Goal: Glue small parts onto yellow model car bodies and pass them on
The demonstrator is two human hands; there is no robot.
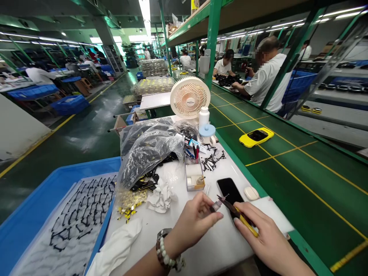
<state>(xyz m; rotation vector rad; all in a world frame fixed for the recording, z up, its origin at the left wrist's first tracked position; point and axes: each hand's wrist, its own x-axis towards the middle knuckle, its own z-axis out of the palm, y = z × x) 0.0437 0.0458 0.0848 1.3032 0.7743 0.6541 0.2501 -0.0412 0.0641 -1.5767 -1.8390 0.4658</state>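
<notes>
My left hand [198, 216] is closed, its thumb and fingers pinching a small translucent bottle [217, 205] with a thin tip. My right hand [258, 230] grips yellow-handled pliers [244, 220], whose dark jaws point left, close to the bottle's tip. Whether the jaws touch the tip I cannot tell. Under the pliers a black phone [230, 189] lies on the white table [212, 245]. A white rounded case [251, 193] sits to its right. Ahead of my left hand stands a small box [194, 180] with a little bottle in it.
A clear plastic bag [149, 149] of black parts covers the table's far left. Black small parts [211, 161] lie near a fan [190, 97]. At left is a blue bin [60, 180] with rows of parts. A yellow car shell [256, 137] rests on the green conveyor [287, 184]. Co-workers sit beyond.
</notes>
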